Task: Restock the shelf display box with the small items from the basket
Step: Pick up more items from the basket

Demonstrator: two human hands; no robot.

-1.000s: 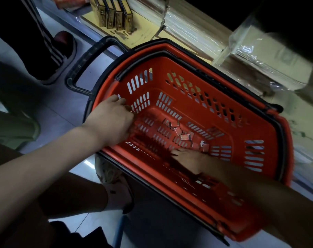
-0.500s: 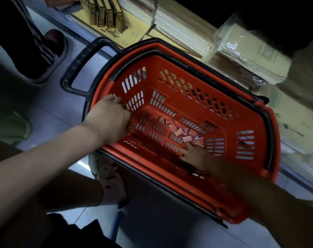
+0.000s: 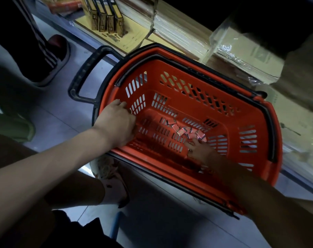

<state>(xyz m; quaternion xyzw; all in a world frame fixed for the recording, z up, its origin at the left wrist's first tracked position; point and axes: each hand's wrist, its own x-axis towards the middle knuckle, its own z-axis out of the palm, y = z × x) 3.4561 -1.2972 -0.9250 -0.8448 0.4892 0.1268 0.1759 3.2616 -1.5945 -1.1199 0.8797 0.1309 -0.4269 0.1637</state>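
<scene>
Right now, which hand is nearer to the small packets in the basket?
Right. The right hand is down inside the basket, fingertips at the edge of the small packets; the left hand grips the basket's rim, well apart from them.

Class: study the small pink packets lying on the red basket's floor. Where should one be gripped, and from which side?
Probably pinch a packet at the heap's edge across its narrow sides, fingertips coming straight down. The packets lie flat and jumbled on the floor of the basket, whose high walls bar any sideways reach.
</scene>
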